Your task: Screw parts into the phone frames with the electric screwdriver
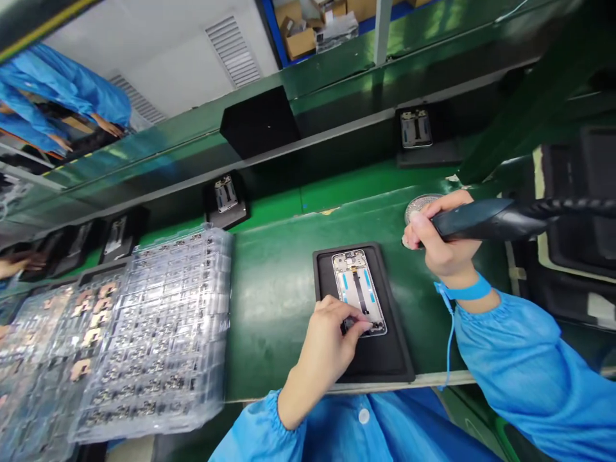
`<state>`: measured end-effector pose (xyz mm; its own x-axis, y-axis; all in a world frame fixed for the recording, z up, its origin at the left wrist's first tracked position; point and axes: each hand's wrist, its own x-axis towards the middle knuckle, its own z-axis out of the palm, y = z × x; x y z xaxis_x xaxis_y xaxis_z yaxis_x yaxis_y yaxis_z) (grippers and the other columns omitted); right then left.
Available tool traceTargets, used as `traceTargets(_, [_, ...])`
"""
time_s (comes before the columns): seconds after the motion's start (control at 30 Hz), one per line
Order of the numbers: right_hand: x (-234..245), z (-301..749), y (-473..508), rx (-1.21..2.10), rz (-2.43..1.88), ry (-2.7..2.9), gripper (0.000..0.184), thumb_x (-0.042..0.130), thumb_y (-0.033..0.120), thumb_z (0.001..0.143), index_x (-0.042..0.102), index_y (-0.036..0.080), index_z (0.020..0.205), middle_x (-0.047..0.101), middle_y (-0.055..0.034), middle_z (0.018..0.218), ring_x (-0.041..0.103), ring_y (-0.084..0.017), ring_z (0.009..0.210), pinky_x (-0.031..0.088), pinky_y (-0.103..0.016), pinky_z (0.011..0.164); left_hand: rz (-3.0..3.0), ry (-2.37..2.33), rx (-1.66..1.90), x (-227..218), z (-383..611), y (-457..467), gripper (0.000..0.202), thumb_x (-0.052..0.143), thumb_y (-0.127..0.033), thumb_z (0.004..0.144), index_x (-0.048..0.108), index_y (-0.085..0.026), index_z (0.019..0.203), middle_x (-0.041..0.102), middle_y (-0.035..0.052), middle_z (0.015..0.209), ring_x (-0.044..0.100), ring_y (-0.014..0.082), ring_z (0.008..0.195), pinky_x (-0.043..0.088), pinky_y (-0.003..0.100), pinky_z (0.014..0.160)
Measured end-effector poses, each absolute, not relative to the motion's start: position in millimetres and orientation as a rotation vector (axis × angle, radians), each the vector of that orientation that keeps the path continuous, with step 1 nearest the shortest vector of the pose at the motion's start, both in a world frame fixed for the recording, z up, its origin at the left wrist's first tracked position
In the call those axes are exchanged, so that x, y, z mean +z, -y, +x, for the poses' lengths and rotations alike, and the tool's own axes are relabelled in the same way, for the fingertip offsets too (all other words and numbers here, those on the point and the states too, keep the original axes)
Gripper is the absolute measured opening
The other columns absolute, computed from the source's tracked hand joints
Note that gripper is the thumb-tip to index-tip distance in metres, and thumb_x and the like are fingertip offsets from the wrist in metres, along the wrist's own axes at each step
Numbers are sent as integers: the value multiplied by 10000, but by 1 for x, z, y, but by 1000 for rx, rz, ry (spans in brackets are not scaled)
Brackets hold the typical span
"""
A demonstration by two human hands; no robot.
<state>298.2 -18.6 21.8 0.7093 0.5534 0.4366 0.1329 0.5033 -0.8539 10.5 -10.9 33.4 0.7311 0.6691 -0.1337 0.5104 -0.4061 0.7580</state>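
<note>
Hands well apart. Left hand reaches in over the near-left part of a shallow black rectangular tray, thumb and forefinger drawn close together; whether they pinch a small part, cannot tell. Right hand, with a bright blue wrist strap, is off the tray's right side, toward its far end, fingers wrapped round a dark, smooth, tapering handheld tool with a ribbed cable.

Largest first: green bench top under everything. Well left of the tray, stacked clear plastic trays holding rows of small metallic parts. Tray itself sits just in front of the body.

On the tray: a silver-rimmed rectangular phone frame, lying flat, open face up. Long axis runs away from the body, far end leaning a little left, roughly matching the tray's own long sides. Left hand nearer by far, its fingertips at the frame's near end; from the right hand the frame lies leftward and toward the body, with a gap between.

Look of the frame: pale interior, bright blue strips along both long sides, a black ribbon lengthwise down the middle. Far end crowded with small metallic fittings; near-end detail partly hidden by fingers.
</note>
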Motion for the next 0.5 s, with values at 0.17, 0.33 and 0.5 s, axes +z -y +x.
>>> traceTargets(0.17, [24,297,17,274,-1031,768,540,1075,657,948,646,330,943,576,93,665,547,-164,416,485,-367,427,2142,-949,148,23,18,25,58,922,-246,1097,932,-286,1057,898,85,1035,747,348,1109,630,603,1077])
traceTargets(0.33, [20,299,14,243,-994,795,481,1071,593,982,666,334,970,565,94,668,543,-163,419,473,-355,410,2226,-975,217,18,13,22,61,964,-258,1076,955,-305,1038,856,122,1313,677,400,1330,630,651,1117])
traceTargets(0.5, [13,302,12,185,-959,867,363,1006,481,1074,679,333,1017,560,88,667,531,-149,435,459,-333,416,2248,-898,276,14,10,17,135,977,-174,1056,959,-307,1044,821,107,1396,656,386,1378,638,660,1205])
